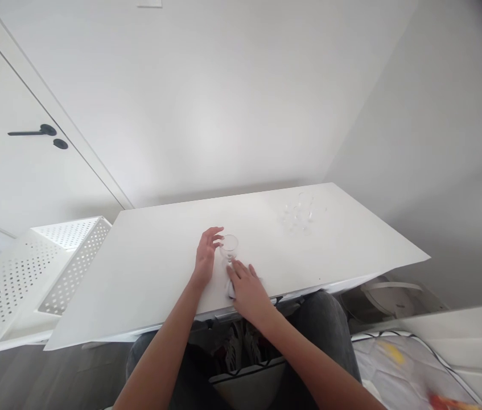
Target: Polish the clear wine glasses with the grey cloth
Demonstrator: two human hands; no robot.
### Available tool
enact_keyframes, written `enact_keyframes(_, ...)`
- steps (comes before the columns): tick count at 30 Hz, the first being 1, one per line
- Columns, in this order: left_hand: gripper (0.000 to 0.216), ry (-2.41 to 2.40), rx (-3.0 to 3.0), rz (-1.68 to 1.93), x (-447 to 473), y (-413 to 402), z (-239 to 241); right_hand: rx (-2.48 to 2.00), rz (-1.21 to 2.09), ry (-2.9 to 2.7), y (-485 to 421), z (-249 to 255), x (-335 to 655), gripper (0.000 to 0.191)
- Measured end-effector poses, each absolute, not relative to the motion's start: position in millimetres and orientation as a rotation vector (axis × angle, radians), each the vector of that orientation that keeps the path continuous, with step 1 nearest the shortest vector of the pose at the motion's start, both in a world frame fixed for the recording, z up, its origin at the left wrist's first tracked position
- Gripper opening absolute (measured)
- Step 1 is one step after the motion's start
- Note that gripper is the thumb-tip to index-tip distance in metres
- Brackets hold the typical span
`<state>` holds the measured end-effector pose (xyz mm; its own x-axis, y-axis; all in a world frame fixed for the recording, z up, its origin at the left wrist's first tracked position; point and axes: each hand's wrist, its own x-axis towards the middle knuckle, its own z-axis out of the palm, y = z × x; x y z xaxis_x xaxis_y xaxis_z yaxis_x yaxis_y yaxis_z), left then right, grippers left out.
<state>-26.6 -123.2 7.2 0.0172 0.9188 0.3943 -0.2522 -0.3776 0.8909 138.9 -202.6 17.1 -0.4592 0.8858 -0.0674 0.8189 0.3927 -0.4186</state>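
A clear stemmed glass (229, 244) stands upright on the white table, its round rim facing up. My left hand (207, 253) is at the left side of its bowl, fingers spread and slightly curved; whether the fingertips touch the glass I cannot tell. Close to the glass's foot, my right hand (250, 291) is closed over a white, cloth-like item (230, 289), which shows on both sides of the hand. That hand hides most of the item and part of the glass's base.
Several small clear glass pieces (298, 212) are grouped at the back right of the white table (155, 256). A perforated white shelf (14, 279) adjoins the left side. A wall rises behind, and a door with a black handle (31, 132) is at far left.
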Motion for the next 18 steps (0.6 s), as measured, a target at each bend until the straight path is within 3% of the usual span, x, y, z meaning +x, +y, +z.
enact_keyframes(3,0.049,0.822,1.224,1.602,-27,-121,4,-1.587,0.644,-2.405,-203,8,176,0.084)
enact_keyframes(9,0.062,1.12,1.225,1.41,-27,-117,-4,-1.677,0.56,-2.142,-201,-16,272,0.073)
enact_keyframes(18,0.066,1.141,1.187,1.339,-29,-113,-7,-1.934,0.4,-1.767,-181,-19,370,0.063)
